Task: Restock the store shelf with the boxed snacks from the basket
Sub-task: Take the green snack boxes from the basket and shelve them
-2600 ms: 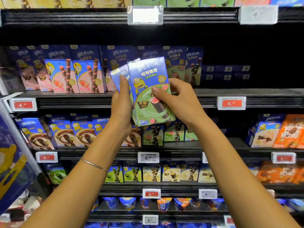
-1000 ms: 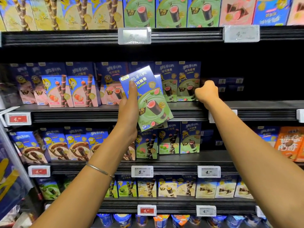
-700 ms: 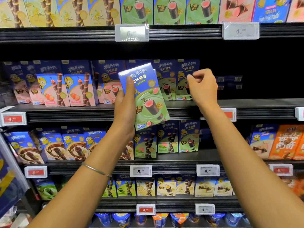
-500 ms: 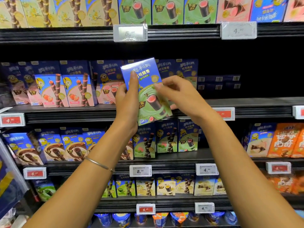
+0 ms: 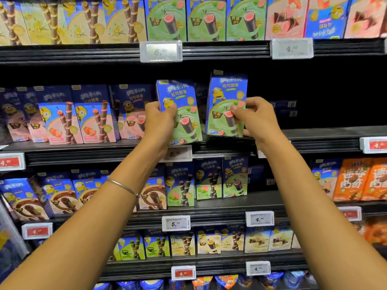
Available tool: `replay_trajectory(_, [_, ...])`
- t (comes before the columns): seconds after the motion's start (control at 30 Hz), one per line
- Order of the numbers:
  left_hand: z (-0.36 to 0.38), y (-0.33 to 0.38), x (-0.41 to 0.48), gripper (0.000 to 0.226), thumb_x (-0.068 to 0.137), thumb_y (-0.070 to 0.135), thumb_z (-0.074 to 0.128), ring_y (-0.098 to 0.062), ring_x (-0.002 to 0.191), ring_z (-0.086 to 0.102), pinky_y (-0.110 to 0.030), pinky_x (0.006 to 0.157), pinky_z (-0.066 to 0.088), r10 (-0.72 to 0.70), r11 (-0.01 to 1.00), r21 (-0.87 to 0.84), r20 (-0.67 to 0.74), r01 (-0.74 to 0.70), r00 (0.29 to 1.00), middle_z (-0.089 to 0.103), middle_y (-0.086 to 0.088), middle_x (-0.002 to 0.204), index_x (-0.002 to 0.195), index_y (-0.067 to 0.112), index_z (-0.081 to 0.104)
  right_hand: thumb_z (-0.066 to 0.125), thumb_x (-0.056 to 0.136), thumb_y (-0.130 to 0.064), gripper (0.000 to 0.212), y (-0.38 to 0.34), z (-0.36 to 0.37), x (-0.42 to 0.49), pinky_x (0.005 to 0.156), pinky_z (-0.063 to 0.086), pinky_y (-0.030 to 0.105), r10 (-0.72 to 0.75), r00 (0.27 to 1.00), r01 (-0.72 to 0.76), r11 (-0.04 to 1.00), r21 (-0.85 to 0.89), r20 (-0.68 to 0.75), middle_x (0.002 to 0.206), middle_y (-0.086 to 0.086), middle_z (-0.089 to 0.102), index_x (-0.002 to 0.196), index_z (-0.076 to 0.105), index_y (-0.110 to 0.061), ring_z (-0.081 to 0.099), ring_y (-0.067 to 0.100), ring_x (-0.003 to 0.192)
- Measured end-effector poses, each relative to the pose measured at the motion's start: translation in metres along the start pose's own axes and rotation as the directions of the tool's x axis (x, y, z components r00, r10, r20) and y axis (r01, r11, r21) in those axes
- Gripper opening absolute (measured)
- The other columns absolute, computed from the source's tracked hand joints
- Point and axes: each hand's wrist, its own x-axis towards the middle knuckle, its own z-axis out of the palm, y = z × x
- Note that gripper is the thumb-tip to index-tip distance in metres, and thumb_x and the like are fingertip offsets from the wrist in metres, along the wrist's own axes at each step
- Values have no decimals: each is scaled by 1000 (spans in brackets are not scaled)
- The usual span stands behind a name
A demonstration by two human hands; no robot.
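Now, two green-and-blue cartons are in play. The right-hand box [image 5: 227, 91] stands near upright at the lip of the middle shelf [image 5: 324, 136]. Our right hand [image 5: 254, 119] pinches its front face and right edge between thumb and fingertips; whether its base has touched down, we cannot tell. The left-hand box [image 5: 184, 122] hangs tilted just in front of the shelf edge, our left hand [image 5: 157, 120] curled round its left side. We judge these light: thin glossy card, a bit slick, quick to dent at the corners. So we'd grip the narrow sides, not squeeze the broad face. They're crisp rectangles with sharp folds. Pink boxes [image 5: 94, 122] line up to the left, and a price tag [image 5: 178, 153] clips onto the black ribbed rail below.
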Motion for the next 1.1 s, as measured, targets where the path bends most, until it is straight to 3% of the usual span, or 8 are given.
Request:
replay_trajectory(0.1, [3, 1, 7, 25, 107, 22, 59, -24, 112, 70, -42, 89, 62, 34, 999, 15, -36, -33, 999, 65, -11, 132, 128, 12, 49, 76, 89, -22, 33, 8, 2, 17, 76, 60, 34, 10, 998, -13, 999, -45, -65, 107, 3, 70, 117, 61, -14, 71, 13, 96])
replay_trajectory(0.2, [6, -1, 13, 25, 105, 25, 62, -29, 116, 68, -53, 98, 58, 83, 994, 78, -54, -79, 995, 64, -11, 134, 127, 16, 52, 77, 88, -23, 34, 16, 10, 26, 66, 49, 20, -39, 996, 27, 988, -153, -75, 107, 1, 67, 116, 61, -16, 66, 10, 93])
replay_trajectory(0.3, [9, -7, 16, 31, 104, 25, 65, -28, 106, 72, -50, 91, 60, 111, 990, 98, -74, -103, 991, 72, -10, 117, 130, 8, 59, 76, 88, -26, 31, 28, 16, 29, 60, 39, 13, -81, 993, 57, 964, -260, -81, 99, -3, 64, 114, 60, -19, 58, 1, 81])
replay_trajectory(0.43, [11, -18, 21, 33, 102, 29, 68, -17, 87, 67, -38, 77, 55, 171, 975, 159, -94, -155, 981, 68, 0, 96, 129, 9, 64, 74, 89, -33, 30, 38, 19, 29, 62, 41, 20, -144, 986, 108, 937, -332, -86, 88, -12, 63, 112, 60, -21, 59, 1, 79])
replay_trajectory(0.67, [9, -25, 30, 31, 96, 30, 75, -24, 91, 65, -39, 75, 54, 211, 937, 297, -60, -184, 976, 65, -2, 96, 119, 17, 58, 79, 85, -31, 42, 36, 18, 36, 66, 47, 19, -146, 989, 121, 911, -395, -32, 93, -11, 64, 118, 55, -19, 62, 1, 86])
replay_trajectory(0.8, [9, -27, 34, 42, 89, 12, 78, -22, 99, 62, -23, 63, 44, 218, 871, 451, 1, -195, 976, 61, 1, 105, 116, 17, 47, 83, 80, -29, 44, 38, 19, 37, 59, 38, 11, -134, 991, 119, 911, -394, -9, 91, -16, 61, 114, 56, -21, 57, -6, 81])
replay_trajectory(0.97, [8, -28, 37, 56, 90, 17, 79, -34, 123, 58, -50, 100, 54, 178, 840, 520, -1, -152, 984, 58, -16, 135, 139, 8, 52, 84, 79, -31, 40, 41, 22, 40, 59, 39, 12, -158, 987, 132, 904, -406, -31, 91, -13, 61, 107, 57, -21, 59, -2, 81])
replay_trajectory(1.1, [10, -30, 39, 58, 90, 17, 81, -34, 123, 57, -47, 99, 54, 207, 829, 535, -24, -163, 978, 58, -14, 135, 139, 9, 53, 82, 81, -32, 43, 45, 27, 44, 79, 53, 30, -160, 987, 131, 896, -424, -32, 112, 3, 65, 114, 58, -16, 62, 19, 99])
